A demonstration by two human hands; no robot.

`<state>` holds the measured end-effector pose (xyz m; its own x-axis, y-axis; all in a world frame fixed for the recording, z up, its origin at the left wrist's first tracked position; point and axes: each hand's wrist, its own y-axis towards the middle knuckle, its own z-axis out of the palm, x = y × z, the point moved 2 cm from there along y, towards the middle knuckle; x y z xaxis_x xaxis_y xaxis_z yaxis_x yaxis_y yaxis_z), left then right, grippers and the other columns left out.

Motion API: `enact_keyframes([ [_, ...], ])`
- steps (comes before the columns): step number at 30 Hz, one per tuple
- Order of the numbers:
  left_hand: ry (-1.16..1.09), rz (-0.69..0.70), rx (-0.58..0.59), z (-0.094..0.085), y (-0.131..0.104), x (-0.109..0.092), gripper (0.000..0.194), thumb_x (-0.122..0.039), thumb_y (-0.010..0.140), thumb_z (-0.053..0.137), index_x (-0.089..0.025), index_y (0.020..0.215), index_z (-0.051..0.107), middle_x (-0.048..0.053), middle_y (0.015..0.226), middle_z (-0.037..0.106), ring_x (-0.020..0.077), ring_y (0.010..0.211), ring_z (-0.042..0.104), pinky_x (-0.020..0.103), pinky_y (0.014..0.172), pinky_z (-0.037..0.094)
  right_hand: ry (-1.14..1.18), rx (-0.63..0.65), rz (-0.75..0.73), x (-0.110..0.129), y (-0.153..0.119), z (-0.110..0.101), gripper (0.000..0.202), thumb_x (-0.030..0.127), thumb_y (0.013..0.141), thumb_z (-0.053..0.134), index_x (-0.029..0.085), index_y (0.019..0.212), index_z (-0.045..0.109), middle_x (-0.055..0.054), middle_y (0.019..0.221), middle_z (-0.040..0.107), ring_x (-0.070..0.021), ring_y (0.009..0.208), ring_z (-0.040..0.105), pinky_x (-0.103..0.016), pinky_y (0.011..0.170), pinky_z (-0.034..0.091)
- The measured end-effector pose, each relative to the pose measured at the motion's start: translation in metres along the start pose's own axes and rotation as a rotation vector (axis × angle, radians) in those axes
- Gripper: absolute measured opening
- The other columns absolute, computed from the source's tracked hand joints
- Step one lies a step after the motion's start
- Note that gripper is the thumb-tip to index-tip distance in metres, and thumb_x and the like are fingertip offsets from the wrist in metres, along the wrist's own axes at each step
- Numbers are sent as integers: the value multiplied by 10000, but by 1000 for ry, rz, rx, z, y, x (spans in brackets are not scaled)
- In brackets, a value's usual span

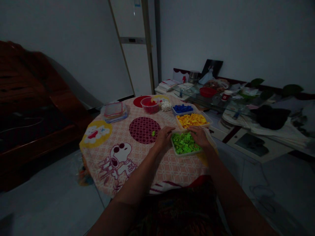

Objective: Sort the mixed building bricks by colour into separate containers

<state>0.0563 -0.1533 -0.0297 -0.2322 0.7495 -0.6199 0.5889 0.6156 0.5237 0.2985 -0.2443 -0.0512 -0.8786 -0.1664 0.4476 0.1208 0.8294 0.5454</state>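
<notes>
A clear box of green pieces (185, 143) stands near the right side of the round table. My left hand (164, 137) is at its left rim, fingers bent round the upper left corner. My right hand (199, 137) holds the far right part of the same box, its fingertips over the rim. Directly behind is a box of yellow pieces (193, 120), close to my right fingertips. Blue pieces (182, 108) fill another box farther back. A small green piece (153, 133) lies on the cloth left of my left hand.
White pieces (165, 105) lie loose beside a round tub with red pieces (150, 105). Stacked lids or flat boxes (113, 110) rest at the table's far left. Beyond the patterned tablecloth (145, 157), a cluttered glass side table (194, 95) stands at the right, and a wooden bench (36, 108) at the left.
</notes>
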Motion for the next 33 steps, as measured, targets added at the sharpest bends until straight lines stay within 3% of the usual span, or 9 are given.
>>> enact_keyframes([
  [4,31,-102,-69,-12,-2,18,355,-92,893,533,-185,1167,739,97,1147,743,202,1045,687,353,965,542,0,-4,6,1,0,1,315,194,876,559,258,1080,790,-75,1173,772,-277,1133,686,-501,1071,483],
  [10,135,-395,-233,-37,-14,50,311,-119,830,630,-171,1110,756,110,1125,747,248,1052,690,381,975,533,-3,7,-15,2,1,-1,309,192,870,567,238,1075,793,-87,1184,770,-278,1138,681,-485,1062,492],
  [14,195,-519,-209,-42,-20,63,351,-213,801,731,-178,1150,748,114,1099,753,266,1003,701,382,906,543,-1,-5,-4,3,1,-2,315,185,860,566,256,1062,798,-74,1168,775,-281,1126,685,-492,1051,498],
  [20,290,-510,-116,-41,-20,68,264,-160,806,713,-189,1061,773,97,1122,763,250,1063,691,348,952,507,4,5,11,3,2,-1,317,187,858,563,252,1055,803,-74,1154,778,-281,1119,689,-489,1052,495],
  [26,218,-534,-183,-44,-23,66,294,-235,879,654,-181,1151,753,107,1143,767,251,1051,705,355,964,515,-3,-5,8,1,1,1,293,184,875,574,242,1060,794,-89,1168,773,-280,1133,689,-485,1063,493],
  [33,60,-496,-285,-38,-20,63,327,-213,841,655,-185,1153,749,97,1154,768,254,1055,710,394,986,537,-10,-25,-6,1,1,1,299,174,866,572,237,1049,800,-85,1157,779,-278,1117,696,-489,1040,505],
])
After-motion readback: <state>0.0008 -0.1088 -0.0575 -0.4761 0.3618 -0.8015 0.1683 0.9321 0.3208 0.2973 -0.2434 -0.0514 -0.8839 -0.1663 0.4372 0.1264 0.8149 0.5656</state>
